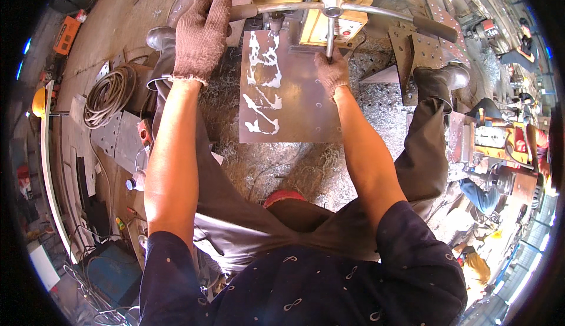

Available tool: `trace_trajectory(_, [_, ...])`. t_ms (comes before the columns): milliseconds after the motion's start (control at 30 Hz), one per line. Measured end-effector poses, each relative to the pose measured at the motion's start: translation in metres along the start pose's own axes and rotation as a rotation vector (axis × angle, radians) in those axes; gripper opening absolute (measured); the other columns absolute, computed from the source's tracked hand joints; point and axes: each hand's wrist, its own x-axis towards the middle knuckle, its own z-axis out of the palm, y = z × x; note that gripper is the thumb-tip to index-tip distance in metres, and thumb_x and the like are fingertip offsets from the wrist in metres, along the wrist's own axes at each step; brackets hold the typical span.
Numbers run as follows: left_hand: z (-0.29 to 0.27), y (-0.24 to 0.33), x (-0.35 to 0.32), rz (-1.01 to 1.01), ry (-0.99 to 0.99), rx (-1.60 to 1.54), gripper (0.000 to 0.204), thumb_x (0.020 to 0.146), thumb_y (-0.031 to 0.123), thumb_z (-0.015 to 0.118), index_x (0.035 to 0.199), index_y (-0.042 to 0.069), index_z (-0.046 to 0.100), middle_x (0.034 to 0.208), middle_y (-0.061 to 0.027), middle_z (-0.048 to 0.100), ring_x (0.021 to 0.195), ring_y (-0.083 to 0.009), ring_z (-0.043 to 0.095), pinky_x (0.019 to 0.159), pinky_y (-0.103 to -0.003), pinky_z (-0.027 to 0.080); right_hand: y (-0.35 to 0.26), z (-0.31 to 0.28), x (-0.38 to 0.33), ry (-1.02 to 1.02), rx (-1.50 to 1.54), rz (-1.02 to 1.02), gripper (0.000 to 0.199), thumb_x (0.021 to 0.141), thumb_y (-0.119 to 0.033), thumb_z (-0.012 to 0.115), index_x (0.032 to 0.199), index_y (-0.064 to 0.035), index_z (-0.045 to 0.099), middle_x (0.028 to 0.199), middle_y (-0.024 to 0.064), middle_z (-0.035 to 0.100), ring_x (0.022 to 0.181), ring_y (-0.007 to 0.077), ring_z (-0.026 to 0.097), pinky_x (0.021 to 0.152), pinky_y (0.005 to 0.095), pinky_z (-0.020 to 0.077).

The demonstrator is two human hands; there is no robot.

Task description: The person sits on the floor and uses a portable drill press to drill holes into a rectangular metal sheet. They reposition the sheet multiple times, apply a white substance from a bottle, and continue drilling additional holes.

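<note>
A yellow magnetic drill (318, 14) stands at the top middle, with a spoked feed handle (333, 8) on its near side. My left hand (203, 40), in a brown knit glove, is closed over the dark grip of the left spoke. The gloved right hand (332, 71) wraps the end of the spoke that points toward me. Under the drill lies a flat steel plate (294, 111) with white streaks along its left part and small round marks near its right edge. The drill's bit is hidden from view.
Metal shavings (376, 120) cover the floor around the plate. My boots (432, 84) are spread to either side, near punched steel plates (406, 49). A red-topped seat (285, 197) is between my legs. Coiled hose (110, 96) lies left; people (524, 52) are at the far right.
</note>
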Motion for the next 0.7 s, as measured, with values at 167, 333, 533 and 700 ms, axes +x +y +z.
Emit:
trace_trajectory(167, [-0.001, -0.037, -0.003, -0.021, 0.031, -0.044, 0.047, 0.108, 0.045, 0.066, 0.108, -0.002, 0.074, 0.077, -0.0079, 0.068, 0.068, -0.0135, 0.061, 0.066, -0.033, 0.051, -0.003, -0.026, 0.014, -0.129, -0.276, -0.123, 0.049, 0.103, -0.026, 0.069, 0.149, -0.0084, 0.064, 0.104, 0.0145, 0.074, 0.092, 0.0277, 0.069, 0.086, 0.0405, 0.0559])
trace_trajectory(333, [0.011, -0.052, -0.001, -0.099, 0.074, -0.14, 0.047, 0.108, 0.045, 0.065, 0.106, -0.001, 0.073, 0.077, -0.004, 0.067, 0.066, -0.0119, 0.058, 0.061, -0.031, 0.048, -0.012, -0.055, 0.025, -0.262, -0.343, -0.16, 0.053, 0.103, -0.014, 0.068, 0.155, -0.0126, 0.063, 0.089, -0.0031, 0.067, 0.074, 0.0097, 0.056, 0.071, 0.031, 0.0516])
trace_trajectory(533, [0.013, -0.046, 0.006, -0.146, 0.028, -0.174, 0.046, 0.107, 0.045, 0.068, 0.107, -0.001, 0.073, 0.077, -0.0035, 0.066, 0.062, -0.011, 0.058, 0.057, -0.029, 0.047, -0.014, -0.063, 0.029, -0.295, -0.15, 0.001, 0.045, 0.101, -0.017, 0.064, 0.145, -0.0089, 0.067, 0.088, 0.0083, 0.069, 0.08, 0.0187, 0.064, 0.075, 0.0377, 0.0529])
trace_trajectory(700, [0.001, -0.041, -0.007, -0.207, 0.045, -0.144, 0.046, 0.107, 0.045, 0.068, 0.109, -0.001, 0.073, 0.078, -0.0039, 0.067, 0.064, -0.0124, 0.06, 0.058, -0.03, 0.048, -0.041, -0.058, 0.015, -0.471, -0.171, 0.129, 0.053, 0.1, -0.019, 0.068, 0.153, -0.0135, 0.063, 0.095, 0.0097, 0.069, 0.083, 0.0206, 0.065, 0.078, 0.0368, 0.0549])
